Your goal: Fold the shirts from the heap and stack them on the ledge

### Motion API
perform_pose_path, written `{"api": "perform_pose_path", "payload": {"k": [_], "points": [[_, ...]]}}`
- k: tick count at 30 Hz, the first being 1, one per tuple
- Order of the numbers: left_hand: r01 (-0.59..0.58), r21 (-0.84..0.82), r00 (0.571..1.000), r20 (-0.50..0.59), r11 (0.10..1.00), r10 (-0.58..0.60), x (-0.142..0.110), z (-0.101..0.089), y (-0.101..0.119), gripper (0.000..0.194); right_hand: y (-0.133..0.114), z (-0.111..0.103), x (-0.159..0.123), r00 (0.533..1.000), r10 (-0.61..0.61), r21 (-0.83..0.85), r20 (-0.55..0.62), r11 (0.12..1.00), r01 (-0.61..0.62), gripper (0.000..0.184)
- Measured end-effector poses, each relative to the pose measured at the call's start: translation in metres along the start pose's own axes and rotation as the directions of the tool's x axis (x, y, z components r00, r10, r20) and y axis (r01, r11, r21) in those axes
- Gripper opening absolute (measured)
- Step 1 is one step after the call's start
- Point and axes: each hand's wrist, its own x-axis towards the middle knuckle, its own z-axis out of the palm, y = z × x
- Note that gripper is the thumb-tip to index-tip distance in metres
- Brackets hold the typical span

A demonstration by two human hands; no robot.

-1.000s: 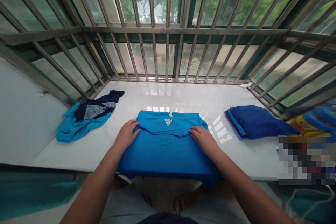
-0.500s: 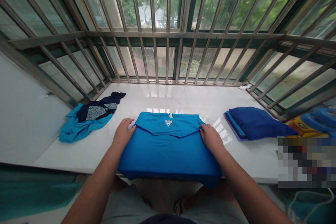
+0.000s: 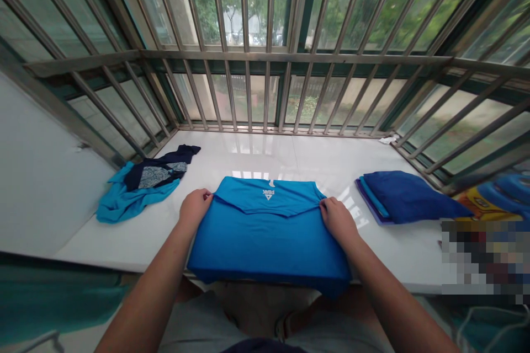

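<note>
A blue T-shirt (image 3: 269, 242) lies spread on the white ledge, its far part folded over toward me. The folded flap bears a white logo, seen upside down. My left hand (image 3: 196, 210) pinches the left end of the fold. At the right end, my right hand (image 3: 338, 217) is closed on the fabric the same way. The shirt's near part hangs over the front edge of the ledge.
Crumpled turquoise and navy clothes (image 3: 138, 198) lie at the left. At the right sits a stack of folded blue clothes (image 3: 414, 198), beside a yellow and blue package (image 3: 492, 198). Metal window bars (image 3: 285, 58) stand behind the white ledge (image 3: 265, 150).
My left fingers have closed on the left end of the fold. My right hand still grips the other end. The shirt lies almost unchanged, and the view has shifted slightly.
</note>
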Motion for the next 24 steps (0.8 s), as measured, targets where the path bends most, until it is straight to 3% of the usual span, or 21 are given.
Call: {"api": "perform_pose_path", "payload": {"k": [4, 8, 12, 16, 19, 24], "points": [[0.065, 0.013, 0.998, -0.021, 0.998, -0.065, 0.005, 0.000, 0.003, 0.025, 0.003, -0.006, 0.002, 0.999, -0.018, 0.011, 0.027, 1.000, 0.018, 0.028], [-0.048, -0.039, 0.997, -0.054, 0.998, 0.046, 0.020, 0.000, 0.012, 0.034, 0.004, -0.015, 0.010, 0.998, -0.038, -0.005, 0.045, 0.999, 0.038, 0.030], [-0.179, -0.053, 0.983, 0.029, 0.982, 0.181, 0.052, -0.001, 0.034, 0.042, -0.003, -0.025, 0.042, 0.999, -0.048, -0.030, 0.026, 0.998, 0.049, 0.039], [-0.279, -0.047, 0.943, 0.178, 0.959, 0.283, 0.089, -0.004, 0.056, 0.052, -0.011, -0.025, 0.085, 0.986, -0.119, -0.036, 0.116, 0.992, 0.124, 0.047], [-0.291, -0.016, 0.915, 0.288, 0.957, 0.283, 0.110, -0.009, 0.064, 0.040, -0.013, -0.023, 0.112, 0.964, -0.147, -0.042, 0.222, 0.986, 0.160, 0.050], [-0.251, 0.022, 0.907, 0.355, 0.968, 0.228, 0.128, -0.021, 0.066, 0.016, -0.011, -0.029, 0.136, 0.942, -0.115, -0.062, 0.315, 0.988, 0.142, 0.024]]}}
